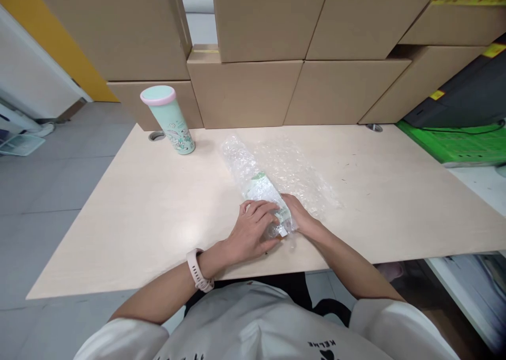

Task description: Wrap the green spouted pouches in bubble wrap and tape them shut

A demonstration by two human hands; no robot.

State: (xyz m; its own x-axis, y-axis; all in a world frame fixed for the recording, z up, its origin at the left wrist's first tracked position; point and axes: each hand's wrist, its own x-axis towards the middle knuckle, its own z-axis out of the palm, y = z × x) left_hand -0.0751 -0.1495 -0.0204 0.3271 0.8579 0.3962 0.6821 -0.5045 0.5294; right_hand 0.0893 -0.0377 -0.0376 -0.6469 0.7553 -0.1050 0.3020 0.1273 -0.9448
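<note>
A slim white package with green print (261, 187) lies slanted near the table's front edge, with clear bubble wrap around it. The loose bubble wrap (296, 165) spreads out flat behind it and to the right, and more sticks out past the package's far end. Over its near left side, my left hand (255, 227) curls its fingers onto the wrapped package, thumb at the near end. My right hand (295, 212) grips the right side, its fingertips hidden behind the package and plastic.
A mint tumbler with a pink rim (169, 118) stands at the table's back left. Stacked cardboard boxes (253, 94) line the back edge. Cable holes (373, 128) sit in the tabletop's rear corners. To the right is a green plastic crate (470, 141) beside a dark case (462, 94).
</note>
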